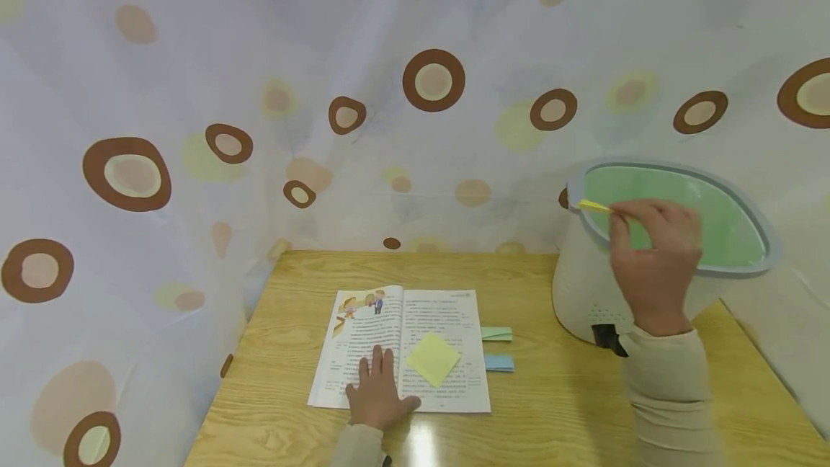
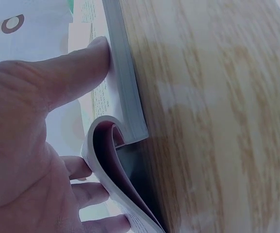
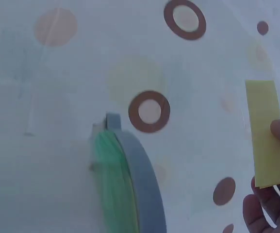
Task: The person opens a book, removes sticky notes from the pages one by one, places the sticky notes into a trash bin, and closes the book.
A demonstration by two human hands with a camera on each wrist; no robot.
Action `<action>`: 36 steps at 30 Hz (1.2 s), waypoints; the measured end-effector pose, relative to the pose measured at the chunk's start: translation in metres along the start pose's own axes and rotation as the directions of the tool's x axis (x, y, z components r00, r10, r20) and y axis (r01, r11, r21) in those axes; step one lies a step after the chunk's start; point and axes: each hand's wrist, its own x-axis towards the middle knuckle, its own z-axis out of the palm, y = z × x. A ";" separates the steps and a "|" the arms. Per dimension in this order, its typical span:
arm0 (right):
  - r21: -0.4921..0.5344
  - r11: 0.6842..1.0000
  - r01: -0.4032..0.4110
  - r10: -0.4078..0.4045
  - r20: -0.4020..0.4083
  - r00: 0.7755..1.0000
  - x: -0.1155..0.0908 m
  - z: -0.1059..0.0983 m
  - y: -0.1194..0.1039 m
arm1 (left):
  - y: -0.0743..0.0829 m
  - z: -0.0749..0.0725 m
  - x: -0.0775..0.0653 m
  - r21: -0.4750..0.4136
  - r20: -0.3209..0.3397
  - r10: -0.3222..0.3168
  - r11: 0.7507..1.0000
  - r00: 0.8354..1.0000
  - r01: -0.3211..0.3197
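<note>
An open book [image 1: 444,305] with printed text lies on the wooden table, a small cartoon picture at the top of its left page. My left hand [image 1: 376,395] rests with spread fingers on the lower part of that page; the left wrist view shows its thumb [image 2: 98,53] on the book by the lower edge. A square yellow sticky note [image 1: 434,359] sits turned like a diamond on the right page. Raised at the right, my right hand [image 1: 661,251] pinches a folded yellow sticky note [image 3: 266,136] between thumb and fingers, in front of the trash bin's opening.
The pale trash bin [image 1: 577,287] has a grey rim and a green liner [image 1: 681,193]. Beside the book's right edge stick out a green paper strip [image 1: 497,334] and a blue one [image 1: 499,363]. A patterned curtain [image 1: 382,164] hangs behind the table [image 1: 279,366].
</note>
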 end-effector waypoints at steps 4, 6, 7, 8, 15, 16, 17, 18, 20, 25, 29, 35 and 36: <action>-0.131 0.982 -0.134 0.116 -0.134 0.984 0.016 -0.024 0.018 | 0.001 -0.003 -0.001 -0.020 0.002 -0.001 1.000 1.000 0.001; -0.196 0.962 -0.189 0.158 -0.165 0.974 0.021 -0.034 0.029 | 0.002 -0.006 -0.001 -0.019 0.001 -0.003 1.000 1.000 0.003; -0.228 0.951 -0.210 0.173 -0.171 0.970 0.022 -0.037 0.033 | 0.002 -0.006 -0.001 -0.018 0.000 -0.001 1.000 1.000 0.001; -0.248 0.938 -0.242 0.201 -0.178 0.963 0.023 -0.040 0.038 | 0.002 -0.006 -0.001 -0.017 -0.002 0.001 1.000 1.000 -0.001; -0.376 0.846 -0.378 0.352 -0.138 0.926 0.023 -0.040 0.058 | -0.001 -0.004 0.000 -0.007 -0.007 0.014 1.000 1.000 -0.014; -0.388 0.838 -0.383 0.365 -0.121 0.923 0.022 -0.039 0.060 | 0.000 -0.004 0.000 -0.010 -0.009 0.016 1.000 1.000 -0.016; -0.397 0.831 -0.390 0.379 -0.110 0.919 0.021 -0.038 0.062 | -0.001 -0.003 0.000 -0.011 -0.010 0.015 1.000 1.000 -0.015; -0.402 0.829 -0.388 0.383 -0.098 0.919 0.020 -0.036 0.063 | -0.001 -0.002 0.000 -0.012 -0.013 0.015 1.000 1.000 -0.015; -0.406 0.826 -0.391 0.394 -0.080 0.916 0.019 -0.034 0.066 | -0.001 -0.001 0.000 -0.014 -0.017 0.015 1.000 1.000 -0.015; -0.409 0.824 -0.391 0.414 -0.034 0.909 0.018 -0.030 0.071 | -0.003 0.001 0.000 -0.008 -0.016 0.012 1.000 1.000 -0.012; -0.417 0.816 -0.400 0.440 0.000 0.898 0.021 -0.028 0.072 | -0.004 0.003 0.002 -0.002 -0.012 0.009 1.000 1.000 -0.009; -0.440 0.810 -0.388 0.454 0.051 0.890 0.023 -0.029 0.073 | -0.005 0.004 0.003 0.005 -0.011 0.010 1.000 1.000 -0.010; -0.445 0.808 -0.387 0.456 0.057 0.888 0.023 -0.029 0.073 | -0.005 0.004 0.004 0.005 -0.010 0.010 1.000 1.000 -0.010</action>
